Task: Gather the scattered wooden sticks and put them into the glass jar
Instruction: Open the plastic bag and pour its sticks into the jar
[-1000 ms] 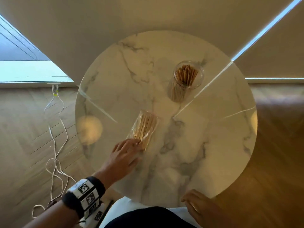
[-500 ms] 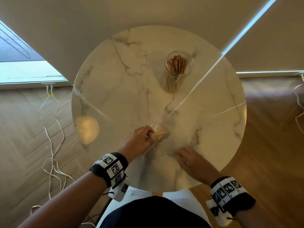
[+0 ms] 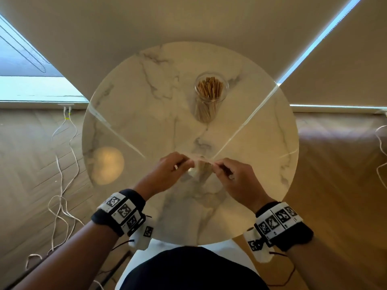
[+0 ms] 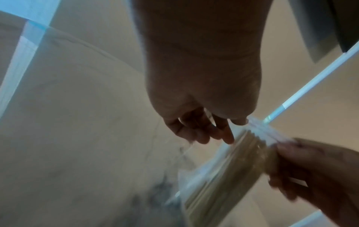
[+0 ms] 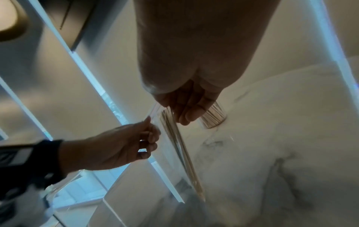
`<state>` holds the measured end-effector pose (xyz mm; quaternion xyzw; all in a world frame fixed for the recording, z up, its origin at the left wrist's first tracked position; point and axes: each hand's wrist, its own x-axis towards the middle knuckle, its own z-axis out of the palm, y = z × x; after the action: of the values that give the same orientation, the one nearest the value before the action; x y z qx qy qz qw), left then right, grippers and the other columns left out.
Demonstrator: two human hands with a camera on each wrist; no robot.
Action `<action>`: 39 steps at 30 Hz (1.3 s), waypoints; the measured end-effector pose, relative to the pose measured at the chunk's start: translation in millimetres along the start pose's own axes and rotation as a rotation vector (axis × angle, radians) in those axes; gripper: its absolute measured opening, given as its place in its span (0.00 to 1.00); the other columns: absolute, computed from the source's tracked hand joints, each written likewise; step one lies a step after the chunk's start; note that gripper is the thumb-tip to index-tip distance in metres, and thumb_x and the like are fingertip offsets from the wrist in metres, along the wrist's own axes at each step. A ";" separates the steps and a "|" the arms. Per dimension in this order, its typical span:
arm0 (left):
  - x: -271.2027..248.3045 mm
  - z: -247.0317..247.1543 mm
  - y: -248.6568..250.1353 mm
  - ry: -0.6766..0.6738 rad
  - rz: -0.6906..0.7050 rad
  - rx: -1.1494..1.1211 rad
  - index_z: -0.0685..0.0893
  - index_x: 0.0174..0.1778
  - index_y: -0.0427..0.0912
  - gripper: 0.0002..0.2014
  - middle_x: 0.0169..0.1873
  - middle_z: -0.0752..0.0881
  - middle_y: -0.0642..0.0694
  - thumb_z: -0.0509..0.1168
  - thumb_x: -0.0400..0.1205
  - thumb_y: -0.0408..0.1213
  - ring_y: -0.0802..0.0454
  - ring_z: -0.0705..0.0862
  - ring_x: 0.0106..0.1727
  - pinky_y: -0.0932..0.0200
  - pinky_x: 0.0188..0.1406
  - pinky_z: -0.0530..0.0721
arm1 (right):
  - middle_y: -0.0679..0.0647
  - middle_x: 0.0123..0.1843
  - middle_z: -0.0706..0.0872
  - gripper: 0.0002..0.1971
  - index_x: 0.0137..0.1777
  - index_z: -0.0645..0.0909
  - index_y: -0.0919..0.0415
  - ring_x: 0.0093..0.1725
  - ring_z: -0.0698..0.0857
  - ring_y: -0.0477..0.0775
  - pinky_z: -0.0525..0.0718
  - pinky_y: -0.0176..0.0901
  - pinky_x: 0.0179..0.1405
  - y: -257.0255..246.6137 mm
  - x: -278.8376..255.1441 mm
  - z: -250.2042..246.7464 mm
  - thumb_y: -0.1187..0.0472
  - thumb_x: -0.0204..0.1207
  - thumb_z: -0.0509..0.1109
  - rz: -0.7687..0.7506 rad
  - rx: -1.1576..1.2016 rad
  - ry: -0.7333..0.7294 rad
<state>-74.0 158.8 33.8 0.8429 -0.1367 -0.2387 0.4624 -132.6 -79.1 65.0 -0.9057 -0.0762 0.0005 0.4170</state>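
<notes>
A clear plastic bag of wooden sticks hangs upright over the near middle of the round marble table. My left hand pinches the bag's top edge on the left and my right hand pinches it on the right. The left wrist view shows the bag stretched between my left hand and right hand. In the right wrist view the bag hangs between my right hand and left hand. The glass jar, holding several sticks, stands beyond it; its base shows past my right fingers.
White cables trail over the wooden floor left of the table, and another cable lies at the right. Window blinds hang behind the table. My dark-clothed lap is at the near table edge.
My left hand picked the bag of sticks off the table and raised it. My right hand came up from the near table edge and took hold of the bag's other side.
</notes>
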 end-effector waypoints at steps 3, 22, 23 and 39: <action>6.2 -14.6 29.8 -0.079 -0.206 -0.274 0.89 0.48 0.40 0.21 0.35 0.90 0.48 0.59 0.91 0.53 0.55 0.87 0.36 0.58 0.40 0.83 | 0.49 0.40 0.88 0.07 0.50 0.87 0.61 0.36 0.82 0.48 0.81 0.36 0.37 -3.1 -4.4 -1.6 0.59 0.85 0.70 -0.143 -0.094 0.010; 7.0 0.4 44.5 -0.006 -0.430 -0.732 0.80 0.44 0.43 0.11 0.35 0.88 0.47 0.78 0.80 0.34 0.54 0.88 0.38 0.58 0.43 0.86 | 0.47 0.50 0.92 0.14 0.52 0.83 0.55 0.51 0.90 0.43 0.90 0.40 0.53 -26.2 9.4 7.7 0.52 0.74 0.83 0.349 0.415 -0.255; 7.7 1.4 43.5 -0.016 -0.444 -0.758 0.78 0.42 0.45 0.13 0.34 0.88 0.47 0.78 0.80 0.35 0.53 0.89 0.39 0.57 0.43 0.87 | 0.46 0.49 0.92 0.15 0.51 0.84 0.54 0.50 0.91 0.43 0.90 0.40 0.53 -25.3 11.1 8.3 0.49 0.73 0.83 0.376 0.408 -0.254; 7.4 7.5 37.7 -0.087 -0.518 -1.050 0.76 0.43 0.47 0.12 0.40 0.92 0.43 0.72 0.84 0.29 0.51 0.93 0.46 0.39 0.59 0.92 | 0.52 0.43 0.94 0.07 0.46 0.89 0.60 0.45 0.94 0.50 0.91 0.52 0.57 -12.3 17.3 2.4 0.61 0.85 0.71 0.432 0.449 -0.209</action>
<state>-72.1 129.9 60.1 0.4964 0.1915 -0.4140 0.7386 -117.4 -67.0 73.7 -0.7815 0.0771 0.1986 0.5864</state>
